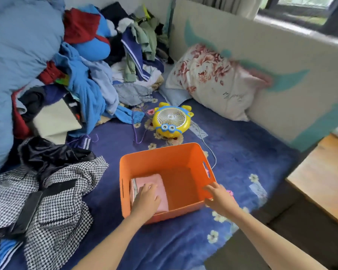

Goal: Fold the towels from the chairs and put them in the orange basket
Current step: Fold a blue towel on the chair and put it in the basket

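Note:
The orange basket [164,158] stands on the blue flowered bed cover. A folded pink towel [158,184] lies flat in its left half. My left hand [146,199] reaches inside and rests on top of the towel, fingers bent down onto it. My right hand [220,198] is at the basket's near right corner, thumb and fingers around the rim. The right half of the basket floor is bare.
A yellow and blue toy fan [171,119] with a cord lies just beyond the basket. A houndstooth garment [53,195] and a big clothes pile [82,75] fill the left. A floral pillow [215,80] leans at the back right; a wooden surface [324,184] is at right.

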`<state>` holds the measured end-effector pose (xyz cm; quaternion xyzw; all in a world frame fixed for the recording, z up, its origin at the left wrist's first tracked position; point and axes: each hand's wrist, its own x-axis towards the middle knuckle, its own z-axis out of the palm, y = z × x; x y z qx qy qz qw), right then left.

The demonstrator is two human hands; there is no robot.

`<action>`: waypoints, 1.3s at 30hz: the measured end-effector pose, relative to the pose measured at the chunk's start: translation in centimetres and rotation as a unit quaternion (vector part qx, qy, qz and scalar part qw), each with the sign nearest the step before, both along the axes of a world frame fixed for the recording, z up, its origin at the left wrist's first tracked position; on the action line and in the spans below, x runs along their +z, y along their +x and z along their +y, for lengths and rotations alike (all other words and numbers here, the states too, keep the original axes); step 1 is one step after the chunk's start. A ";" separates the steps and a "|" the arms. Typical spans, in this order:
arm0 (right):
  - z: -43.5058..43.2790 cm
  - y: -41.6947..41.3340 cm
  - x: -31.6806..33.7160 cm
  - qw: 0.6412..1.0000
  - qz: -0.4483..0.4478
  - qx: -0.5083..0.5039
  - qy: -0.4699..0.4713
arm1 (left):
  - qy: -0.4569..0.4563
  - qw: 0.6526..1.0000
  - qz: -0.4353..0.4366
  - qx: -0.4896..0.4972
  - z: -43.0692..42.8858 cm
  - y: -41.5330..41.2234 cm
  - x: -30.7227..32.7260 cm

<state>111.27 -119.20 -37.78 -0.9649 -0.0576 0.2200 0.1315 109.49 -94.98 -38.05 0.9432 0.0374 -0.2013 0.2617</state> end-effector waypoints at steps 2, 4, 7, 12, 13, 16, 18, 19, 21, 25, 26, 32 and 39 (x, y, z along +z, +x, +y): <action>-2.1 -2.3 1.6 0.998 -0.040 -0.048 0.013 | -0.008 0.998 -0.045 -0.035 -1.2 0.5 1.6; -4.9 -6.1 3.0 0.993 -0.061 -0.105 0.011 | -0.027 0.993 -0.079 -0.083 -3.8 -0.3 3.1; -8.4 -11.6 4.2 0.980 -0.086 -0.178 0.024 | -0.045 0.984 -0.094 -0.147 -7.6 -2.3 4.9; -14.8 -22.4 6.6 0.938 -0.135 -0.319 0.033 | -0.069 0.955 -0.111 -0.268 -16.3 -6.1 7.6; -16.4 -25.2 6.8 0.926 -0.143 -0.347 0.032 | -0.075 0.947 -0.116 -0.291 -18.5 -7.4 8.0; -19.7 -32.8 7.2 0.899 -0.153 -0.409 0.039 | -0.103 0.929 -0.134 -0.329 -24.2 -11.6 8.0; -22.2 -38.7 7.5 0.879 -0.154 -0.450 0.030 | -0.119 0.920 -0.125 -0.351 -28.5 -15.9 7.9; -23.5 -41.8 7.7 0.870 -0.154 -0.468 0.019 | -0.127 0.914 -0.120 -0.367 -30.7 -18.4 7.9; -25.7 -47.9 8.0 0.848 -0.150 -0.508 0.004 | -0.148 0.894 -0.103 -0.410 -34.9 -23.6 7.4; -28.5 -58.2 7.7 0.791 -0.129 -0.598 -0.004 | -0.170 0.856 -0.067 -0.483 -41.3 -32.5 6.4; -29.1 -60.2 7.5 0.778 -0.126 -0.615 -0.007 | -0.171 0.846 -0.058 -0.501 -42.7 -34.3 6.4; -33.0 -66.5 6.6 0.727 -0.130 -0.674 -0.006 | -0.163 0.814 -0.045 -0.555 -50.1 -39.3 5.8; -39.1 -69.5 5.0 0.686 -0.098 -0.721 -0.001 | -0.150 0.805 -0.016 -0.573 -59.0 -39.3 2.6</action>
